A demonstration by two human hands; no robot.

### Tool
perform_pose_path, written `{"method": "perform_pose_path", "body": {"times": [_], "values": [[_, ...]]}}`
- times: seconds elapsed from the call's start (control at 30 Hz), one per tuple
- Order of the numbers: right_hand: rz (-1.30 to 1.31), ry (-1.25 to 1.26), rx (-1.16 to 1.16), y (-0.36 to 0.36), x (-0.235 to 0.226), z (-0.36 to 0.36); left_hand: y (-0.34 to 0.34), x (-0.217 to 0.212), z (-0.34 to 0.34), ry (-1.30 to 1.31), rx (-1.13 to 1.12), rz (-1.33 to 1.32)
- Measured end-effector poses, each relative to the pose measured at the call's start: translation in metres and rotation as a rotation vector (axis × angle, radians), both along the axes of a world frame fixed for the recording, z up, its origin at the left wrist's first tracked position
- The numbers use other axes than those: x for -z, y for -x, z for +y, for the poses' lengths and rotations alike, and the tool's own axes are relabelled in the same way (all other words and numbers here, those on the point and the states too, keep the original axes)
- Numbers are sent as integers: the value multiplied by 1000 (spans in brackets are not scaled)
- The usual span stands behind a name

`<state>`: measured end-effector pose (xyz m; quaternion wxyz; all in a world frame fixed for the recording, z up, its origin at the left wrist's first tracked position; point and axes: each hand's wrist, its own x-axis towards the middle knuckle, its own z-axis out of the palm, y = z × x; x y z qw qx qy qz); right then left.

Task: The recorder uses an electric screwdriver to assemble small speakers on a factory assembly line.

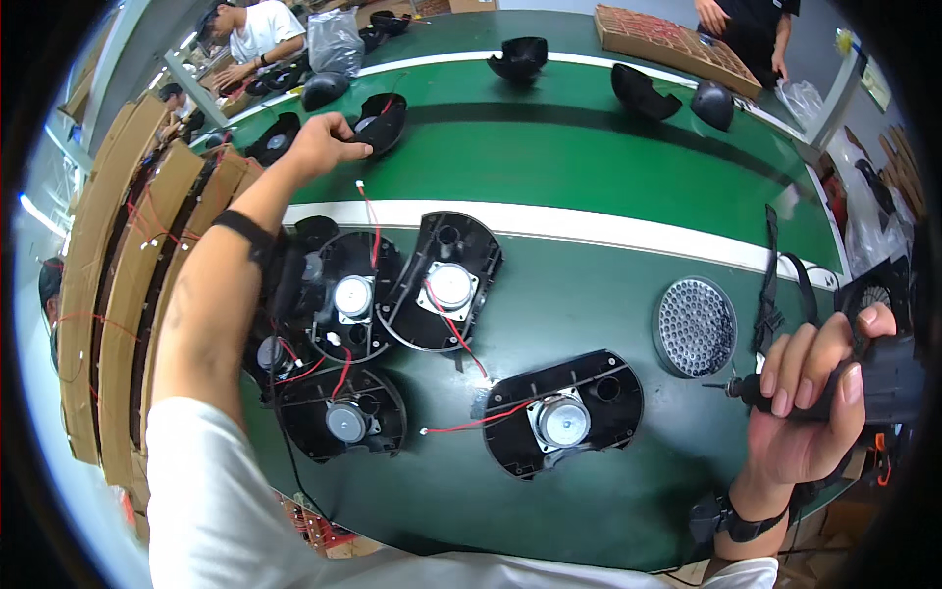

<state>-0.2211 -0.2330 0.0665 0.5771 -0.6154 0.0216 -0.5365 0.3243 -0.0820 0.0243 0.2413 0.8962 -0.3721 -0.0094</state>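
My left hand (322,145) reaches out to the green conveyor belt and pinches the edge of a black speaker housing (389,130). In my right hand (807,412), at the bench's right side, is a dark electric screwdriver (888,378), its thin bit pointing left. A black speaker housing (616,395) with a silver speaker and red lead lies alone in front of me. Several more are grouped to the left, among them one housing (469,239) nearest the belt and another (378,395) nearer me. My left forearm partly hides that group.
A round dimpled screw tray (695,329) sits left of the screwdriver. Black shells (517,61) ride the green belt (589,147). Cardboard dividers (123,294) stand at left. Co-workers stay beyond the belt, by a partitioned box (677,44) and a plastic bag (335,44).
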Motion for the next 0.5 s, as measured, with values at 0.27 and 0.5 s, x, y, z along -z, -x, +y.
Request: {"method": "perform_pose_path", "body": {"times": [0.27,0.5], "values": [[-19,16,-45,-4,-4,1,163,-58,-53,-33,546,62],[-29,-22,-13,7,-7,-17,265,-51,-52,-102,712,4]]}}
